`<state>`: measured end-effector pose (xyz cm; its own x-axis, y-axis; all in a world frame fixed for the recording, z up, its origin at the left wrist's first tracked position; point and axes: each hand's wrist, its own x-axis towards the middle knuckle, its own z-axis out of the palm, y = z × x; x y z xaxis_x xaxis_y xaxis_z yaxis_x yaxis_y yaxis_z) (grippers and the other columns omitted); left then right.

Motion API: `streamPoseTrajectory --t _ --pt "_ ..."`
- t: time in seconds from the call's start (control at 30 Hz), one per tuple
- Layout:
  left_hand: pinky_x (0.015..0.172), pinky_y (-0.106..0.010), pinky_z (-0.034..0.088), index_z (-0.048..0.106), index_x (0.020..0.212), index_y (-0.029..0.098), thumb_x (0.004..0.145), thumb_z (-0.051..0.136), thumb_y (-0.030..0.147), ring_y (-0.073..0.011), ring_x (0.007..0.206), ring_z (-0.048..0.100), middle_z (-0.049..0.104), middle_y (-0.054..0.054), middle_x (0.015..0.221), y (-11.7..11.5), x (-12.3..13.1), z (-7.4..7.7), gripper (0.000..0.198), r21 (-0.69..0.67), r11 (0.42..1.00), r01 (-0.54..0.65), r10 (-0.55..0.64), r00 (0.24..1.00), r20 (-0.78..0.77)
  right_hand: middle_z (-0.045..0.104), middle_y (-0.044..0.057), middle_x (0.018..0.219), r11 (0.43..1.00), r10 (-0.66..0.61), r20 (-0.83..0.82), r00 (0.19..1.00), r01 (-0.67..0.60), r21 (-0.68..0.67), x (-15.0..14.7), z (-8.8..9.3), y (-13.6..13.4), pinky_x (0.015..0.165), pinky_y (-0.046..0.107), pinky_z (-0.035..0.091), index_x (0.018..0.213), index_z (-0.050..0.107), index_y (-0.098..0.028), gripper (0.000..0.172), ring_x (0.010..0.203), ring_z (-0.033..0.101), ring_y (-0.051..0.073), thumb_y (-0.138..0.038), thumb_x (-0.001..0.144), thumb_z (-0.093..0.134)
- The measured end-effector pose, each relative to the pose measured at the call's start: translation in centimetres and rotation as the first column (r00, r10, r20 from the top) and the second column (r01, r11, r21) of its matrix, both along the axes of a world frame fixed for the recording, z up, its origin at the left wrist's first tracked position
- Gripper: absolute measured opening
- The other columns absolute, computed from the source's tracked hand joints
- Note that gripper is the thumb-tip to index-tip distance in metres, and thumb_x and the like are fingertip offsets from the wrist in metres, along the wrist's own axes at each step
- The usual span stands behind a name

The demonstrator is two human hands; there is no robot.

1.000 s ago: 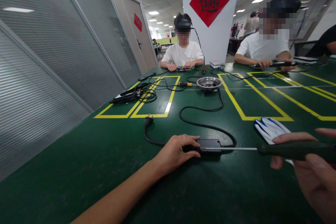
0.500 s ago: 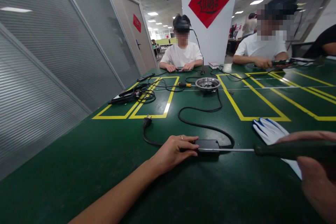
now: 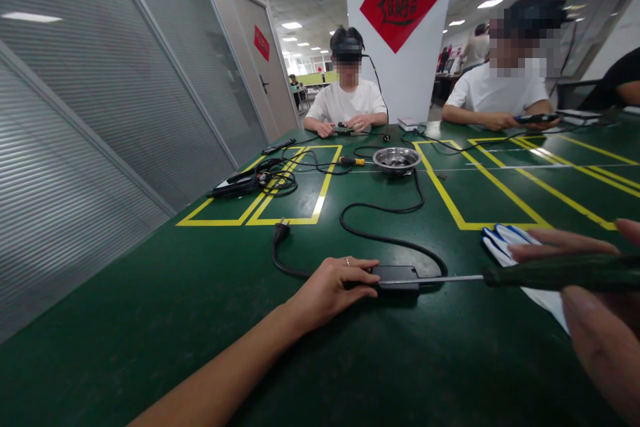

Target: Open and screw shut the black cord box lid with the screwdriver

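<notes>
From where I sit at the feed, the dark green table spreads widest, with the work set on it in front of me. Over its near right side I have the right hand, fingers above and thumb below, grasping the handle of a screwdriver; how firmly they press I cannot tell. My left hand lies further left, its fingers and thumb pinched on the left end of a black box.

The screwdriver's long axis runs almost level across my view, its tip to the left, toward my left hand, and its handle to the right. The handle is thick and dark green, the shaft thin, straight and silvery. The shaft passes across the box; whether the tip touches it I cannot make out. Beneath and behind my right hand is a white glove with blue edges.

The box, smaller, rests on the table between my hands, its long axis also left to right. It is a flat, dark rectangle with a smooth top. From its right end a black cable winds away toward a metal bowl. Smallest, a black two-pin plug lies beyond my left hand, prongs pointing away from me.
</notes>
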<state>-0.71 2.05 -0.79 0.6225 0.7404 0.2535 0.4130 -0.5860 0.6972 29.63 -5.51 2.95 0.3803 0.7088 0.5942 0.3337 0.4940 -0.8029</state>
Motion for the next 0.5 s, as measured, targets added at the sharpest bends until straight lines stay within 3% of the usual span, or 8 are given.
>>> streamPoseTrajectory --t 0.07,0.13,0.2,0.27,0.3,0.4,0.43,0.5 --pt "0.094 -0.033 0.048 0.072 0.103 0.022 0.083 0.068 0.026 -0.0203 0.106 0.063 0.065 -0.008 0.121 0.04 -0.02 -0.03 0.021 0.009 1.0 0.003 -0.003 1.0 -0.005 0.066 0.003 0.102 0.989 -0.145 0.086 0.986 0.144 0.025 0.2 0.01 0.01 0.086 0.05 0.052 0.126 0.052 -0.034 0.071 0.085 0.064 0.025 -0.026 0.06 0.077" --pt "0.094 -0.034 0.048 0.072 0.104 0.022 0.083 0.068 0.026 -0.0205 0.106 0.063 0.064 -0.008 0.122 0.07 -0.06 -0.03 0.021 0.023 1.0 0.01 -0.009 1.0 -0.015 0.065 0.003 0.096 0.973 -0.23 0.117 0.966 0.225 0.051 0.36 0.06 0.04 0.081 0.047 0.055 0.115 0.061 -0.031 0.062 0.08 0.064 0.024 -0.025 0.056 0.079" --pt "0.093 -0.034 0.048 0.071 0.106 0.023 0.084 0.067 0.026 -0.0205 0.106 0.063 0.063 -0.008 0.123 0.07 -0.11 0.01 0.022 0.044 0.999 0.019 -0.017 0.999 -0.029 0.065 0.005 0.106 0.994 -0.11 0.077 0.991 0.108 0.028 0.35 0.13 0.01 0.084 0.049 0.054 0.119 0.058 -0.031 0.058 0.087 0.065 0.026 -0.026 0.063 0.075" --pt "0.093 -0.034 0.048 0.07 0.108 0.024 0.086 0.065 0.025 -0.0206 0.106 0.062 0.063 -0.008 0.125 0.03 -0.13 0.11 0.023 0.069 0.997 0.029 -0.026 0.999 -0.047 0.062 0.007 0.117 0.999 0.048 0.018 0.999 -0.048 0.002 0.13 0.2 -0.09 0.089 0.052 0.053 0.131 0.046 -0.031 0.066 0.097 0.065 0.028 -0.025 0.069 0.069" --pt "0.093 -0.034 0.048 0.069 0.109 0.024 0.086 0.065 0.025 -0.0206 0.106 0.062 0.062 -0.008 0.125 0.0 -0.14 0.16 0.024 0.079 0.996 0.035 -0.031 0.998 -0.055 0.062 0.007 0.118 0.998 0.067 0.01 0.998 -0.067 0.004 -0.01 0.23 -0.14 0.089 0.052 0.053 0.134 0.042 -0.032 0.071 0.099 0.065 0.029 -0.025 0.069 0.068" --pt "0.094 -0.035 0.048 0.068 0.111 0.024 0.087 0.063 0.026 -0.0207 0.106 0.061 0.061 -0.008 0.126 -0.11 -0.14 0.31 0.025 0.098 0.994 0.046 -0.039 0.997 -0.066 0.068 0.004 0.098 0.993 -0.105 0.091 0.99 0.099 0.071 -0.33 0.29 -0.21 0.079 0.05 0.058 0.126 0.052 -0.032 0.072 0.086 0.066 0.028 -0.022 0.059 0.076" --pt "0.093 -0.035 0.048 0.068 0.112 0.024 0.087 0.063 0.026 -0.0207 0.106 0.061 0.061 -0.009 0.126 -0.13 -0.13 0.33 0.025 0.1 0.994 0.046 -0.039 0.997 -0.068 0.068 0.004 0.094 0.99 -0.114 0.109 0.987 0.104 0.095 -0.35 0.3 -0.22 0.077 0.05 0.058 0.123 0.054 -0.032 0.071 0.085 0.066 0.028 -0.022 0.058 0.077" --pt "0.093 -0.035 0.048 0.068 0.112 0.024 0.087 0.063 0.026 -0.0205 0.105 0.062 0.062 -0.008 0.126 -0.14 -0.11 0.37 0.025 0.097 0.994 0.042 -0.035 0.997 -0.072 0.065 0.006 0.109 0.997 -0.039 0.107 0.994 0.031 0.076 -0.29 0.28 -0.31 0.084 0.052 0.056 0.128 0.049 -0.033 0.072 0.093 0.066 0.029 -0.022 0.061 0.074"
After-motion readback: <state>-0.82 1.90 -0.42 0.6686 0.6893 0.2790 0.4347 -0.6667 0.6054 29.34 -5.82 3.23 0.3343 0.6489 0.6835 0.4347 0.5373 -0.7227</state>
